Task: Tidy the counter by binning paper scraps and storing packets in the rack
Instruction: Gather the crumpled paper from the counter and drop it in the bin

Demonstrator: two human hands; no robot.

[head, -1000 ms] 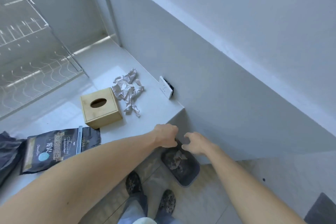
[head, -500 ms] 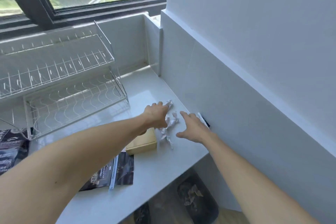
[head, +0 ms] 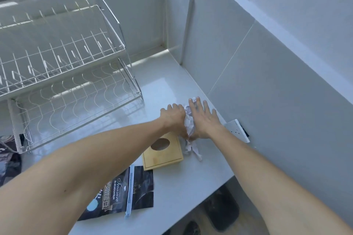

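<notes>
Crumpled white paper scraps (head: 189, 124) lie on the white counter (head: 172, 86) near the right wall. My left hand (head: 174, 118) and my right hand (head: 204, 120) press on the pile from either side, fingers spread over it. A loose tail of paper (head: 193, 149) trails out beside the wooden box. A dark coffee packet (head: 124, 191) lies flat near the front edge, partly under my left forearm. Another dark packet (head: 7, 160) shows at the far left. The white wire rack (head: 66, 74) stands at the back left, both tiers bare.
A wooden tissue box (head: 162, 155) sits just in front of my hands, touching the paper. A white wall socket (head: 236, 129) juts out on the right wall. A dark bin (head: 223, 210) with crumpled paper stands on the floor below the counter's end.
My view rose from the bin to the counter. Both hands moved from above the bin to the paper pile and closed in on it from both sides.
</notes>
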